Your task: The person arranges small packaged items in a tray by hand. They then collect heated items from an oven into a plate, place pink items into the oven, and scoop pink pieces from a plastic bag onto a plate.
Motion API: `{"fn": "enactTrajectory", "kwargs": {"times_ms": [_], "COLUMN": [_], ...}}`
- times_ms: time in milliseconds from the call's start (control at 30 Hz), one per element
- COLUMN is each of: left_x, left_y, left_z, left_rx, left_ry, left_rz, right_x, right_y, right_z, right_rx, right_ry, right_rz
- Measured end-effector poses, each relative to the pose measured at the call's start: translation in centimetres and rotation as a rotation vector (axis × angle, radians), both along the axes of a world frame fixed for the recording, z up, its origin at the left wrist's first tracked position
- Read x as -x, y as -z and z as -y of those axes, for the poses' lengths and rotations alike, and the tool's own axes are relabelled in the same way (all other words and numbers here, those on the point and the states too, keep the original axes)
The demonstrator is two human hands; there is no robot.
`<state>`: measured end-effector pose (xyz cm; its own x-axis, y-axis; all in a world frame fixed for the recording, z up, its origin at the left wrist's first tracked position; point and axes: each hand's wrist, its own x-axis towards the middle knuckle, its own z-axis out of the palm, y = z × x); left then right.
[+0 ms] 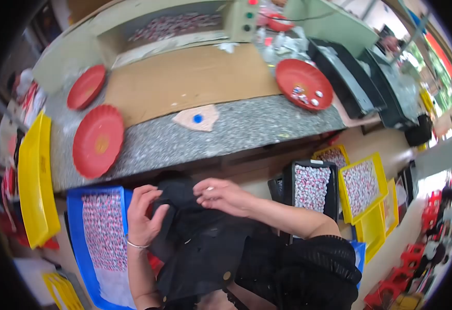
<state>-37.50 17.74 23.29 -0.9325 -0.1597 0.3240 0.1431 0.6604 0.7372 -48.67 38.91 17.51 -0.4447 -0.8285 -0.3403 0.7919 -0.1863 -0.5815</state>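
My left hand (144,214) is over my lap beside the blue tray, its thumb and fingers apart with nothing visible between them. My right hand (223,197) is level with it, a little to the right. Its fingertips pinch a small white piece (209,188), too small to name. Rows of small red-and-white pieces (102,227) line the blue tray (74,206) at my left. On the bench ahead lies a pale, irregular scrap (184,120) with a blue spot.
Two red dishes (98,142) stand at the bench's left. Another red dish (301,77) at the right holds several small pieces. A cardboard sheet (195,77) covers the bench's middle. Yellow trays (368,235) and a black tray (331,194) with many small pieces are at my right.
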Motion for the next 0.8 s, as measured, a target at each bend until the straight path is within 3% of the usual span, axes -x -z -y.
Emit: {"fn": "enactTrajectory", "kwargs": {"times_ms": [100,167,200,267,300,400,533,567,633,800], "left_x": [2.1,3.7,4.5,6.3,7.1,9.2,11.0,11.2,11.2,12.1], "left_y": [0.0,-1.0,-1.3,-1.9,-2.5,-4.3,-5.6,-5.6,-5.9,-7.1], "left_z": [-1.5,-3.1,-3.9,-4.9,-5.2,-5.7,-3.8,-3.0,-1.4,2.3], "left_rx": [-0.018,0.039,0.087,0.173,0.218,0.265,0.302,0.322,0.344,0.393], "left_ry": [0.075,0.173,0.234,0.265,0.272,0.250,0.187,0.179,0.155,0.125], "left_rz": [0.106,0.106,0.112,0.025,0.003,0.025,0.081,0.068,0.099,0.137], "right_x": [4.0,7.3,10.0,14.8,17.8,26.9,36.1,36.4,34.5,31.3], "right_y": [-4.7,-7.4,-7.6,-9.5,-10.0,-9.0,-2.5,-2.3,-2.1,-2.6], "right_z": [-8.0,-13.5,-16.5,-22.2,-25.1,-34.8,-45.0,-45.2,-45.1,-39.2], "right_rx": [-0.254,-0.645,-0.716,-0.777,-0.921,-1.350,-1.706,-1.697,-1.880,-2.228], "right_ry": [0.375,0.685,0.872,1.124,1.286,1.488,1.144,1.138,0.895,0.895], "right_rz": [-0.640,-1.183,-1.327,-1.263,-1.481,-1.611,-1.433,-1.435,-1.373,-1.294]}}
